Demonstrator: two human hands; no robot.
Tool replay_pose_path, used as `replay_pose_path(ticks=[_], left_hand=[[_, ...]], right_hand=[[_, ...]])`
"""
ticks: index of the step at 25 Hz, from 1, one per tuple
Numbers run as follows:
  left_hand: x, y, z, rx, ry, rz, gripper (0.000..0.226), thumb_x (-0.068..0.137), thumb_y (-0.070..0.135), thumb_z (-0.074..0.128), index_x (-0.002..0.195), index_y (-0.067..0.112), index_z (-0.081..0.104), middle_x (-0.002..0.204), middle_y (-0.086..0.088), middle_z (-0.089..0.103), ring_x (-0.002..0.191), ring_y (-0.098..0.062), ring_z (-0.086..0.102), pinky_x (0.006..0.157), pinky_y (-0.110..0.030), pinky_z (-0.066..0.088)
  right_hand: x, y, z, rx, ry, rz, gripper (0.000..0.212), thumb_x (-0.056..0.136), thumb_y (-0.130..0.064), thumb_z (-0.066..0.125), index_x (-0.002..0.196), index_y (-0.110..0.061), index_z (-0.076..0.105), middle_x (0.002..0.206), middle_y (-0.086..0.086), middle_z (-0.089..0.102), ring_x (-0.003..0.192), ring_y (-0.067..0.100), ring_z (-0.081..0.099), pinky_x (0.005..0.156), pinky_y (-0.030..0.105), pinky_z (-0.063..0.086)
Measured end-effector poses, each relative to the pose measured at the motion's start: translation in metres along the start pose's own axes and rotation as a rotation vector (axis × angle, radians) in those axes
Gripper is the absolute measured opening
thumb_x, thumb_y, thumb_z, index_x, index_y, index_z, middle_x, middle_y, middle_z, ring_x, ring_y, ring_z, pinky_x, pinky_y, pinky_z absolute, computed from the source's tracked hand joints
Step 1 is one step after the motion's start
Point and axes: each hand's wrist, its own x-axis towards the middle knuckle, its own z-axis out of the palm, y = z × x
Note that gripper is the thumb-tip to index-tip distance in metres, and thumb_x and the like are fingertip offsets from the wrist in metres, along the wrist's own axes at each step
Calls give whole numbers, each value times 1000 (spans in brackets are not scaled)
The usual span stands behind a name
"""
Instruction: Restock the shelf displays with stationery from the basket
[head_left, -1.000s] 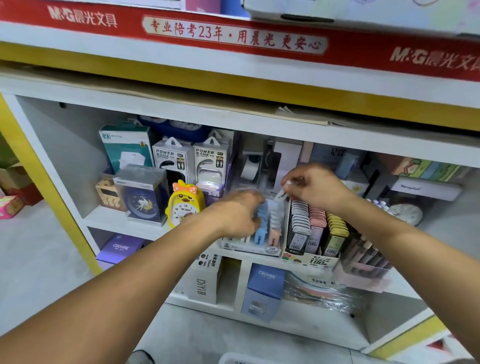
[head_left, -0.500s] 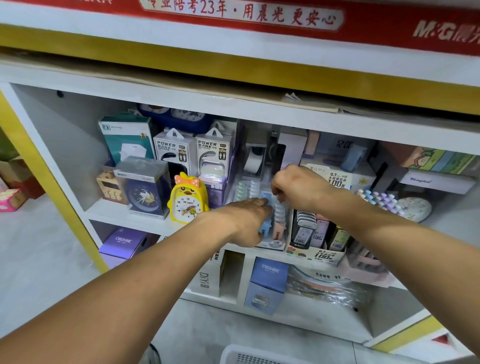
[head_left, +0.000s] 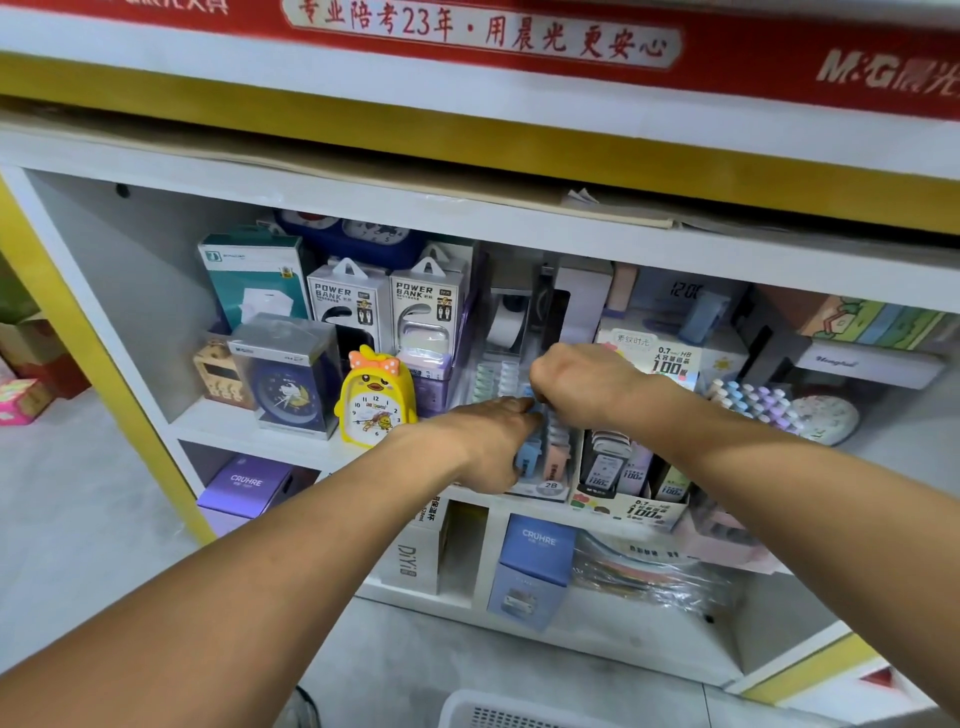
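A clear display box marked 2B stands at the middle shelf's front edge, filled with rows of small blue, pink and white lead cases. My left hand grips the box's left side, fingertips resting on the blue cases. My right hand is curled into a fist just above the rows, pinching a small case whose blue tip shows by the fingers. The two hands almost touch. The white basket shows only as a rim at the bottom edge.
Right of the box sits a 0.7 HB lead display and pastel pens. To the left stand a yellow duck clock, a boxed blue clock and power bank boxes. Below are CRUHRE boxes.
My right hand has come down and left from above the 0.7 HB display to the 2B box's rows. My left hand has stretched its fingers onto the blue cases. The view tilted down.
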Motion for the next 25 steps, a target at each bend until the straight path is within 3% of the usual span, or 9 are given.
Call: replay_pose_path(ticks=[3, 7, 9, 11, 12, 18, 21, 23, 25], left_hand=[[2, 0, 1, 4, -3, -27, 65, 98, 28, 49, 156, 22, 20, 165, 0, 9, 149, -21, 16, 119, -34, 24], [15, 4, 8, 15, 200, -49, 52, 102, 40, 32, 150, 20, 31, 160, -3, 24, 146, -22, 23, 117, -45, 26], [23, 7, 17, 6, 205, -74, 61, 100, 48, 25, 156, 25, 12, 165, 3, 5, 151, -18, 2, 121, -48, 9], [32, 10, 28, 5, 158, -128, 66, 97, 54, 19, 156, 30, -2, 164, 7, -11, 150, -16, -13, 120, -50, -3], [35, 10, 34, 10, 136, -161, 67, 97, 55, 17, 155, 31, -6, 163, 8, -15, 149, -16, -16, 120, -51, -6], [40, 14, 37, -2, 110, -226, 62, 101, 51, 14, 156, 30, -7, 163, 9, -15, 149, -15, -16, 120, -51, -8], [36, 23, 20, -78, 268, -221, 59, 103, 40, 22, 157, 22, 5, 165, 4, -1, 151, -15, -1, 122, -45, 1], [35, 32, 8, -213, 443, -177, 55, 104, 33, 26, 156, 16, 18, 164, -3, 14, 150, -17, 11, 122, -39, 10], [32, 45, 2, -259, 539, -98, 54, 104, 31, 27, 154, 12, 23, 162, -7, 21, 149, -17, 17, 122, -31, 11]], right_hand=[[-12, 13, -4, 68, 97, 8, 9, 91, -8, 57, 91, -14, 64, 93, 5, 63, 88, 29, 63, 73, 38, 56], [-54, 35, 4, 574, 449, 208, 37, 102, -38, 47, 129, -18, 62, 124, 7, 68, 114, 28, 63, 96, 39, 51], [-76, 27, 17, 583, 266, 232, 67, 101, -59, 31, 154, -18, 32, 158, 8, 38, 146, 26, 35, 118, 40, 29], [-82, 9, 35, 478, 62, 216, 80, 97, -69, 14, 160, -19, 4, 168, 1, -1, 155, 18, -2, 125, 44, 4], [-82, 0, 44, 426, 23, 215, 81, 97, -69, 12, 159, -19, -1, 168, 0, -9, 154, 17, -9, 125, 46, -2], [-83, -8, 49, 408, -6, 216, 78, 100, -63, 20, 159, -18, -4, 168, 2, -11, 154, 18, -13, 124, 48, -6], [-102, 20, 22, 638, 160, 206, 68, 103, -59, 26, 160, -25, 11, 168, -2, 6, 154, 14, 4, 125, 41, 6], [-118, 48, 3, 809, 419, 389, 56, 104, -51, 36, 152, -22, 37, 158, 5, 39, 145, 23, 37, 118, 39, 31], [-137, 73, 0, 854, 506, 554, 48, 104, -46, 40, 143, -18, 50, 143, 9, 57, 128, 29, 55, 103, 37, 44]])
